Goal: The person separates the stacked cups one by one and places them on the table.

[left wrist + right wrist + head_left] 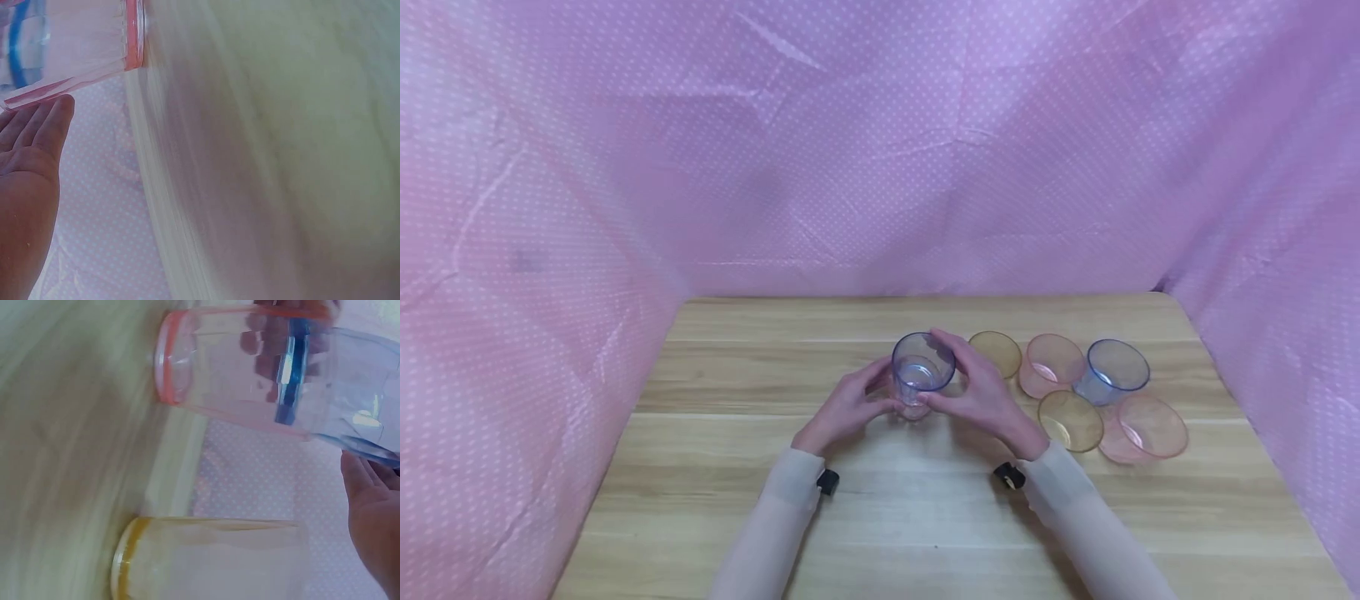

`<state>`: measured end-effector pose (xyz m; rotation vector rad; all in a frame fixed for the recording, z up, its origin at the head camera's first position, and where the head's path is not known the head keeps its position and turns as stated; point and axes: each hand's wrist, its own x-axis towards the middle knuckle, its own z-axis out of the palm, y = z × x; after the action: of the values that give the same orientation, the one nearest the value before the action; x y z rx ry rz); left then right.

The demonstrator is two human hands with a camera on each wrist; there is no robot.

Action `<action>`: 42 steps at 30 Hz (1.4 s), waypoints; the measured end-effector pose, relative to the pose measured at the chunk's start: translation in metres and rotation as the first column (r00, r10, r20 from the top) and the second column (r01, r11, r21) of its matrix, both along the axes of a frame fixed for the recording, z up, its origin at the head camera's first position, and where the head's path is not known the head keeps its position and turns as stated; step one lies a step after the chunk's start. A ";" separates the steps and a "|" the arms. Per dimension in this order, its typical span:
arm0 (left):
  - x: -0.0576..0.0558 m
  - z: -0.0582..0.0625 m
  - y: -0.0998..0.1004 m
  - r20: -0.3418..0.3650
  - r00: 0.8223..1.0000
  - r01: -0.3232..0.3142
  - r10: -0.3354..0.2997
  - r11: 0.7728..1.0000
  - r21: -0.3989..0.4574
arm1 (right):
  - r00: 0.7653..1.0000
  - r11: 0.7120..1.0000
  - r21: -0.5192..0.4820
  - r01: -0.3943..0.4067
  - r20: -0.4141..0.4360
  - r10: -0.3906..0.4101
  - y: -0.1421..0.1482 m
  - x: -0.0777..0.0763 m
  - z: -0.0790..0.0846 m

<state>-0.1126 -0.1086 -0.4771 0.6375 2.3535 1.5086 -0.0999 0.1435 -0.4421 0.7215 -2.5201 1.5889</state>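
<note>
A clear blue cup [924, 354] sits partly inside a clear pink cup [219, 369], its blue base showing through the pink wall in the right wrist view. My right hand [988, 398] grips the blue cup near its rim, thumb in front and fingers on the far side. Lower down, my left hand [847, 407] holds the pink cup between thumb and fingers. The pink cup stands upright with its base at the wooden table [715, 492]. In the left wrist view, the left fingers [53, 128] lie along the pink cup's side near its rim.
Right of my hands stand a back yellow cup [995, 353], a pink cup [1051, 367] and a blue cup [1116, 367]. In front of these are another yellow cup [1071, 421] and another pink cup [1152, 427]. Pink dotted cloth [880, 167] surrounds the table's back and sides.
</note>
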 end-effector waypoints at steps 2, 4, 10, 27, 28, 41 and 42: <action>0.000 -0.001 -0.001 0.003 1.000 -0.004 0.004 1.000 0.001 | 1.000 1.000 -0.025 0.007 -0.010 -0.007 0.001 0.003 0.004; 0.000 -0.002 -0.001 0.005 1.000 -0.009 0.009 1.000 -0.003 | 1.000 0.998 -0.059 0.008 -0.022 -0.010 0.001 0.008 0.008; -0.001 -0.002 -0.001 -0.015 1.000 0.008 -0.008 1.000 0.006 | 0.995 0.989 -0.143 0.043 -0.082 -0.056 0.007 0.021 0.019; -0.001 -0.002 0.000 -0.024 1.000 0.014 -0.013 1.000 0.018 | 0.963 0.962 -0.084 0.262 -0.051 -0.266 0.039 0.065 0.014; -0.001 -0.002 0.000 -0.019 1.000 0.013 -0.012 1.000 0.016 | 0.960 0.960 -0.083 0.267 -0.064 -0.273 0.039 0.067 0.011; 0.001 0.000 0.001 -0.007 1.000 -0.008 0.008 1.000 0.012 | 0.954 0.957 -0.028 0.289 -0.072 -0.290 0.045 0.081 -0.009; 0.001 0.001 0.001 -0.006 1.000 -0.009 0.009 1.000 0.013 | 0.954 0.957 -0.018 0.291 -0.067 -0.292 0.045 0.082 -0.010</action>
<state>-0.1119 -0.1079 -0.4766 0.6359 2.3561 1.5289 -0.0180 0.1887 -0.4523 0.3727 -2.4320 1.4458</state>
